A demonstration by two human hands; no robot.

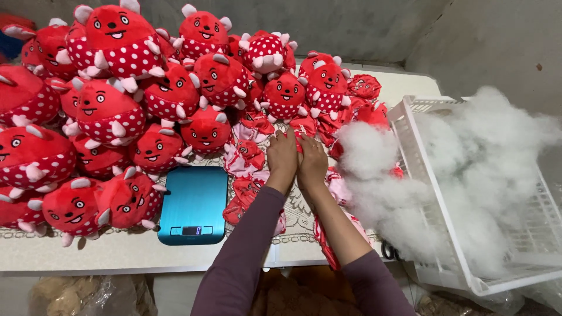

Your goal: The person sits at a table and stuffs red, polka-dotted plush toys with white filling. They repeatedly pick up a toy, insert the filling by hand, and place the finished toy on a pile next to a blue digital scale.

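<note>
- On my far left the finished stuffed toys (111, 111), round, red with white dots, are heaped up at the back and side of the worktop (117, 251), out of my way.
- Just right of them the flat blue scale (193, 205) lies close to the front edge, within easy reach.
- My left hand (283, 158) and right hand (312, 162) lie side by side, touching, fingers stretched forward and pressed onto an empty red toy skin (304, 126); whether they pinch it I cannot tell.
- More flat skins (249, 158) lie spread under and around my wrists.
- On my right, white stuffing (374, 169) spills from a tipped white basket (410, 129), close beside my right hand.
</note>
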